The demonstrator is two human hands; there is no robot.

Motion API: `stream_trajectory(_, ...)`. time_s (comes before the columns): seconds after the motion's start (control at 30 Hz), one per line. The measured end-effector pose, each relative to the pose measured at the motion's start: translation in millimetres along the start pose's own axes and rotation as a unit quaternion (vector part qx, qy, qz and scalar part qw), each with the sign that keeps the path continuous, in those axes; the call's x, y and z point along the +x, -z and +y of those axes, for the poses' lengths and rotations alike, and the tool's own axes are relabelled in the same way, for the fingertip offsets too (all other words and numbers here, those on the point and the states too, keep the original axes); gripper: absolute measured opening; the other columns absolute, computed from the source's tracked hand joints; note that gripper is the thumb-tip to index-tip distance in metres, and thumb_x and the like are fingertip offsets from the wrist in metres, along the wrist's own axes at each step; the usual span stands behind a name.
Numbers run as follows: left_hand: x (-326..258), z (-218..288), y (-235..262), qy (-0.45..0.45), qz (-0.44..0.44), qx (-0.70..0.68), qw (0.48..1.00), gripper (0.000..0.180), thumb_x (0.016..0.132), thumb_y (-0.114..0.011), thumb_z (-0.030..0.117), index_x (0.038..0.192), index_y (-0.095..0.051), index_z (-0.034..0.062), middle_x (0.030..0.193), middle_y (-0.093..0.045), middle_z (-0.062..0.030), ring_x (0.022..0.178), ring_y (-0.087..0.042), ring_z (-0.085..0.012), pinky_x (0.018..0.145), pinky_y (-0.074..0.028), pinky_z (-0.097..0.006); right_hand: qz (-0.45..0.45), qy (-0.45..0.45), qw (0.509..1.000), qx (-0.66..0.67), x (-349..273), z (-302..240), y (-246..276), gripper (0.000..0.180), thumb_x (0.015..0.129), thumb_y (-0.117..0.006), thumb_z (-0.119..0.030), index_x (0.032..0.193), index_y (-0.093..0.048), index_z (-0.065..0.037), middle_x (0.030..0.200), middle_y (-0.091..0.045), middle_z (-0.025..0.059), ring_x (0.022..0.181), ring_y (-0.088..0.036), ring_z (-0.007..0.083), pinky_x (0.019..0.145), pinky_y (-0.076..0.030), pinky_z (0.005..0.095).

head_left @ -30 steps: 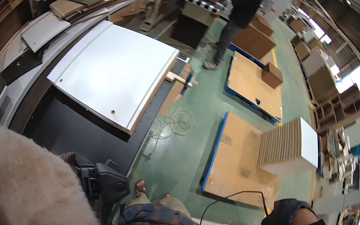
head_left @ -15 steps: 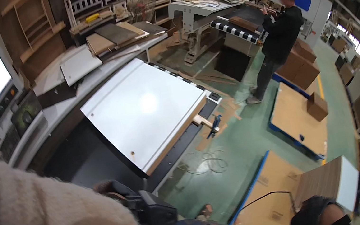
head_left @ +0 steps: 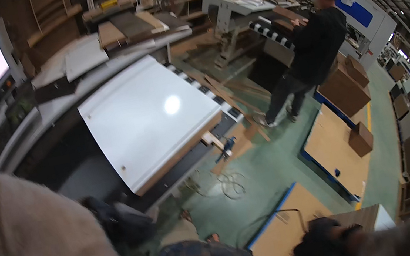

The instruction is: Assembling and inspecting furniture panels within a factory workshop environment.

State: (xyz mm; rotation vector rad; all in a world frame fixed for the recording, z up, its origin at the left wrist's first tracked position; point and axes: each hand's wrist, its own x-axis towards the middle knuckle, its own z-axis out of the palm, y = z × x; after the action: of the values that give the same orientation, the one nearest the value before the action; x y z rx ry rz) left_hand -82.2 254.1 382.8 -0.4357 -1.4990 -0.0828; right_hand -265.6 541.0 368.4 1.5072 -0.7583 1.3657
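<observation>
Swung further into view since half a second ago, our blurred right sleeve (head_left: 406, 239) reaches in at lower right while our left sleeve (head_left: 38, 239) fills the lower left. With both our hands hidden or too blurred to make out, we cannot tell whether they are clenched, released or grasping anything; the white panel (head_left: 151, 121) lies on the black table (head_left: 77, 164), beyond our left sleeve.
</observation>
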Motion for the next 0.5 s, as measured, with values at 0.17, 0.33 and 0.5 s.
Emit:
stream_trajectory(0.17,-37,-39,45,0.049,-0.03,0.147,0.988,0.055,0.093,-0.07,-0.005,0.146,-0.059,-0.0063,0.152,-0.06,-0.026,0.145,-0.056,-0.0372,0.124,-0.043,-0.048,-0.293,-0.531,0.778,-0.164,-191,89,-11,0.054,0.086,-0.071,-0.007,0.139,-0.064,0.003,0.133,-0.068,0.0202,0.119,-0.067,0.0292,0.109,-0.051,0.0414)
stream_trajectory(0.33,-165,-90,99,0.387,-0.146,0.319,0.853,0.056,0.092,-0.078,0.001,0.145,-0.062,-0.0046,0.15,-0.063,-0.0214,0.142,-0.059,-0.033,0.122,-0.045,-0.043,-0.432,-0.648,0.618,-0.107,-382,132,-46,0.08,0.089,-0.085,-0.027,0.154,-0.05,0.003,0.147,-0.064,0.0237,0.134,-0.064,0.0348,0.112,-0.051,0.0423)
stream_trajectory(0.5,-317,-69,137,0.787,-0.076,0.246,0.56,0.068,0.104,-0.072,0.022,0.159,-0.045,-0.006,0.16,-0.052,-0.0315,0.147,-0.055,-0.0363,0.122,-0.044,-0.045,-0.38,-0.734,0.563,-0.011,-461,160,-75,0.085,0.085,-0.09,-0.022,0.155,-0.048,0.004,0.143,-0.067,0.0224,0.129,-0.067,0.0319,0.111,-0.052,0.0397)
